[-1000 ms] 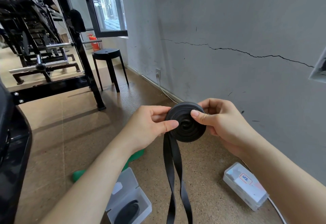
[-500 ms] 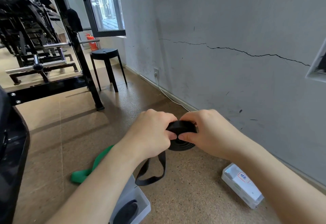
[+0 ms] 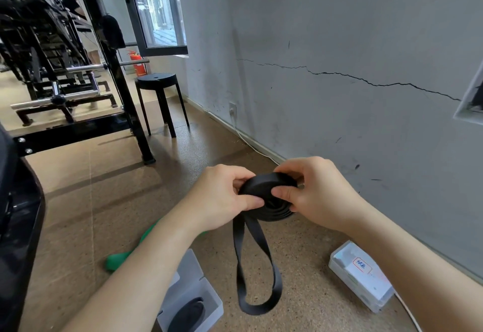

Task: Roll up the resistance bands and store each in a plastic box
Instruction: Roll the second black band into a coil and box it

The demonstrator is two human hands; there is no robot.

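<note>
I see the black flat rubber resistance band (image 3: pixel 270 188) wound into a thick disc, with a loose loop dangling beneath. The left hand (image 3: pixel 222 197) and right hand (image 3: pixel 316 196) both pinch its rim with curled fingers, above the speckled brown floor (image 3: pixel 104 201).

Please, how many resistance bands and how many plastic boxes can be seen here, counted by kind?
Resistance bands: 3 (half-rolled black band, green band, rolled black band)
Plastic boxes: 2 (open box, closed labelled box)
Total: 5
</note>
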